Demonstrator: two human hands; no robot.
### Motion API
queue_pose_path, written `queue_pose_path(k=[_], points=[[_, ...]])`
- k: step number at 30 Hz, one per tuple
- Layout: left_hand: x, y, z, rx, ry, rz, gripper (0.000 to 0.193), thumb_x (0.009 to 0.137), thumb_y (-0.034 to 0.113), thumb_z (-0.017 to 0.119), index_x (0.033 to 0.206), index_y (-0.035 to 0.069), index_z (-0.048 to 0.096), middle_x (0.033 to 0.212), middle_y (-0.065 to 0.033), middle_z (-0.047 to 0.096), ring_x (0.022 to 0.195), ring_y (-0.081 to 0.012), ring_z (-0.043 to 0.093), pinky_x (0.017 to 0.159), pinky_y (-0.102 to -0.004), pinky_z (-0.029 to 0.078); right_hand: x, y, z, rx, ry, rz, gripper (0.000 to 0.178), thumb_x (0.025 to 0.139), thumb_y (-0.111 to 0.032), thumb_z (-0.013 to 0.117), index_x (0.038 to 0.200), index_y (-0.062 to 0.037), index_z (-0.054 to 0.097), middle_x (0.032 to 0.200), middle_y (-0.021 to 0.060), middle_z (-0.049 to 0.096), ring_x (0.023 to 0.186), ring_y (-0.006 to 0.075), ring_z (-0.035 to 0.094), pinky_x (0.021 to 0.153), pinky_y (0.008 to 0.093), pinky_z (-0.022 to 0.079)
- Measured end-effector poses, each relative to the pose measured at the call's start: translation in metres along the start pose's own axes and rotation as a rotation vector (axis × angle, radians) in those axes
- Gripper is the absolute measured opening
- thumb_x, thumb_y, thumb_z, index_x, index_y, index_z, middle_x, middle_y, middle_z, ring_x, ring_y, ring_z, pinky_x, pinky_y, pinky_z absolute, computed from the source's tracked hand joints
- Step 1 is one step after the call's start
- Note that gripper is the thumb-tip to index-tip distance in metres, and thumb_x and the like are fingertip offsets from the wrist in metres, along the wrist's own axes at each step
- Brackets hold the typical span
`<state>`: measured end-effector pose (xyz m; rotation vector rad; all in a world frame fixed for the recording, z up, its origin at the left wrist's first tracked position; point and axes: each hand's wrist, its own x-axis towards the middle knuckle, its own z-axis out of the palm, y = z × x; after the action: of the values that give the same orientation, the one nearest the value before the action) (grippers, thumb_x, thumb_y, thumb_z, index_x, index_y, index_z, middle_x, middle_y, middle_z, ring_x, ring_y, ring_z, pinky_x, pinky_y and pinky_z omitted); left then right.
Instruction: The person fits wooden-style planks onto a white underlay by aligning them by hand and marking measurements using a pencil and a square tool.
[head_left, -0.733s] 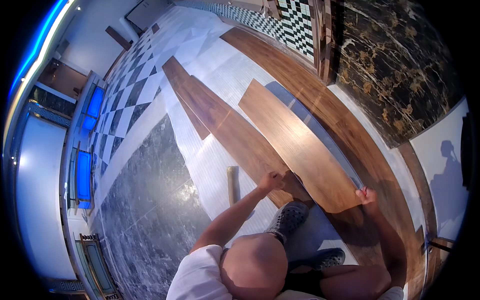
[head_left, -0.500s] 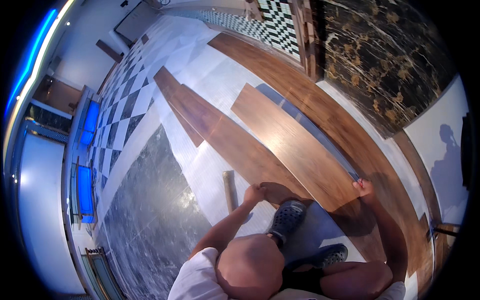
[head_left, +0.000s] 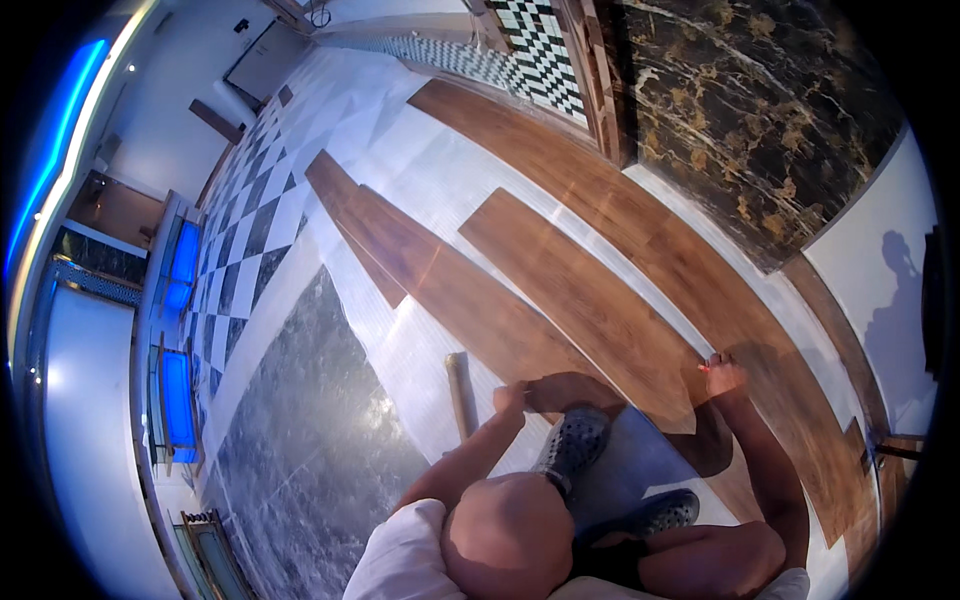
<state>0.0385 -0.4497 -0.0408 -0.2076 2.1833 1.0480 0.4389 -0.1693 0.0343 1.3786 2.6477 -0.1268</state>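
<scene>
A brown wood-look floor plank (head_left: pixel 580 290) lies lengthwise in front of me, between two rows of similar planks. My right hand (head_left: pixel 726 380) is closed at its near right edge, fingertips pinched there, with a small red spot showing beside them. My left hand (head_left: pixel 512 398) is curled closed by the near end of the left-hand planks (head_left: pixel 440 265); whatever lies inside it is hidden. Just left of that hand a wooden tool handle (head_left: pixel 457 385) rests on the white underlay (head_left: pixel 410 345), its lower end behind my forearm.
A row of laid planks (head_left: pixel 640 235) runs along the right wall, with a white strip of underlay beside it. Dark grey marbled flooring (head_left: pixel 310 400) spreads to the left, checkered tiles (head_left: pixel 255 220) beyond. My shoes (head_left: pixel 575 445) stand near the plank ends.
The middle plank, tilted with its right edge raised before, now lies much flatter, and the dark gap beneath it has vanished. My right hand went down with it. My left hand barely moved.
</scene>
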Motion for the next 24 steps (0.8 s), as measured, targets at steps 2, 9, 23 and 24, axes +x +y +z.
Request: queue_pose_path(k=[2, 9, 23, 24], points=[[0.002, -0.006, -0.008, -0.143, 0.051, -0.086, 0.031, 0.081, 0.019, 0.068, 0.097, -0.007, 0.068, 0.093, -0.0179, 0.070, 0.076, -0.0276, 0.066, 0.063, -0.0400, 0.051, -0.011, -0.037, -0.034, 0.186, -0.059, -0.086, 0.020, 0.091, -0.026, 0.057, 0.101, -0.0108, 0.066, 0.104, 0.0123, 0.070, 0.083, 0.0308, 0.070, 0.072, 0.0443, 0.055], [-0.004, 0.016, -0.002, -0.373, 0.034, -0.148, 0.029, 0.085, 0.020, 0.061, 0.106, 0.000, 0.060, 0.095, -0.0190, 0.060, 0.079, -0.0346, 0.061, 0.060, -0.0501, 0.045, -0.051, -0.142, 0.010, 0.390, 0.008, -0.564, 0.031, 0.090, -0.020, 0.055, 0.116, -0.0084, 0.065, 0.133, 0.0083, 0.059, 0.124, 0.0292, 0.052, 0.091, 0.0402, 0.052], [0.049, -0.003, -0.082, -0.225, -0.439, 0.305, 0.022, 0.091, 0.017, 0.068, 0.110, 0.005, 0.068, 0.090, -0.0133, 0.068, 0.088, -0.0283, 0.067, 0.082, -0.0379, 0.055, -0.069, -0.152, -0.012, 0.852, 0.058, -0.336, 0.030, 0.085, -0.021, 0.069, 0.110, -0.0050, 0.066, 0.120, 0.0129, 0.064, 0.113, 0.0294, 0.059, 0.094, 0.0416, 0.049], [0.056, -0.002, -0.092, -0.141, -0.462, 0.427, 0.024, 0.090, 0.016, 0.069, 0.112, 0.007, 0.069, 0.091, -0.0146, 0.068, 0.089, -0.0296, 0.067, 0.082, -0.0384, 0.054, -0.071, -0.153, -0.014, 0.899, 0.067, -0.304, 0.029, 0.086, -0.023, 0.069, 0.109, -0.0051, 0.066, 0.114, 0.0134, 0.066, 0.108, 0.0298, 0.062, 0.092, 0.0412, 0.050]])
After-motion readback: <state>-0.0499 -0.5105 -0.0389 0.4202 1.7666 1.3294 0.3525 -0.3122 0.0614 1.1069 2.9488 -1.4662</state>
